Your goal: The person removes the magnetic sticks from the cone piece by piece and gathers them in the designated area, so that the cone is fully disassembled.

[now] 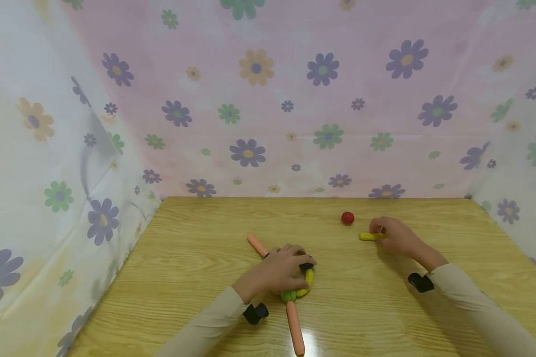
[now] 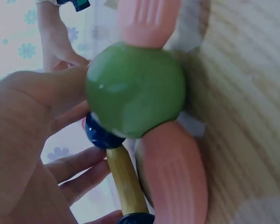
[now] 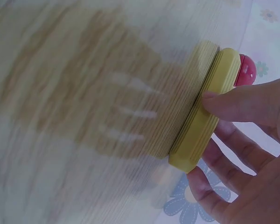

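Note:
My left hand point(image 1: 279, 270) holds a toy structure of rods and balls on the table, its thumb by the green ball point(image 2: 135, 91) and its fingers around the far side. The structure has straight pink rods, a curved pink rod point(image 2: 175, 172), a curved yellow rod point(image 1: 310, 280) and dark blue balls point(image 2: 101, 133); the palm hides part of it. To the right, my right hand point(image 1: 397, 238) pinches a straight, ridged yellow rod point(image 3: 207, 112) between thumb and fingers, at the table surface. A red ball point(image 1: 347, 218) lies just beyond and left of that rod.
The wooden table point(image 1: 196, 223) reaches back to a pink flowered cloth point(image 1: 272, 114). White flowered cloth point(image 1: 71, 163) hangs along both sides. One straight pink rod point(image 1: 295, 329) of the structure points toward the table's front.

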### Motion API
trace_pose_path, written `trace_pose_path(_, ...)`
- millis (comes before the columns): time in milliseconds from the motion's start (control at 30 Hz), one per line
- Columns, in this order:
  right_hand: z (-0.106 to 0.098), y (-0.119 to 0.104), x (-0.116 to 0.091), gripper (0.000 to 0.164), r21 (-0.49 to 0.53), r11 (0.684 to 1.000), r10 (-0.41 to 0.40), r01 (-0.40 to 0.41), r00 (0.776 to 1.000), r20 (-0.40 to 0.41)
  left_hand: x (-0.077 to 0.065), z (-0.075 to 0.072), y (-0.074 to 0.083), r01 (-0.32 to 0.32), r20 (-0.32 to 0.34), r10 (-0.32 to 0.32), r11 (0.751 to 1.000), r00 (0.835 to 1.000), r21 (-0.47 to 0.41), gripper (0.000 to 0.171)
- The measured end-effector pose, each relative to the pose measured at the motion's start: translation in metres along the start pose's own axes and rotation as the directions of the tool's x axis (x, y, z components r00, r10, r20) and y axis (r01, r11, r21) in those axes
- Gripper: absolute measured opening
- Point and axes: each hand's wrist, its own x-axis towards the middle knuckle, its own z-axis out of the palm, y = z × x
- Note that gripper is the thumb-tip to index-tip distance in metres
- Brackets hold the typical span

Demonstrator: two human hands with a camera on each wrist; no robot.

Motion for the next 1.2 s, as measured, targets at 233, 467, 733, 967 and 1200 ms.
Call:
trace_pose_path(233,-0.006,-0.013,-0.007,0.028,-0.016,1.0,-0.006,0.006,1.0,-0.016,0.001,-0.005,-0.003,0.017,0.034,-0.016,0.999,0.999,-0.031,0.053)
trace_pose_path(467,-0.01,-0.033,-0.014,0.025,0.017,0.997,-0.08,0.08,0.997,-0.014,-0.001,-0.008,-0.005,0.056,0.025,-0.055,0.998,0.998,-0.033,0.055)
trace_pose_path(733,-0.009,-0.07,-0.025,0.022,0.081,0.983,-0.169,0.162,0.982,0.086,-0.007,-0.009,-0.005,0.115,0.014,-0.115,0.993,0.993,-0.034,0.057)
trace_pose_path(967,-0.003,-0.107,-0.031,0.02,0.104,0.976,-0.204,0.19,0.966,0.157,-0.012,-0.008,-0.006,0.179,-0.004,-0.179,0.984,0.984,-0.016,0.058)
trace_pose_path(1200,0.009,-0.133,-0.038,0.018,0.165,0.961,-0.256,0.223,0.943,0.212,-0.017,-0.013,-0.007,0.223,-0.012,-0.223,0.975,0.975,-0.023,0.06)
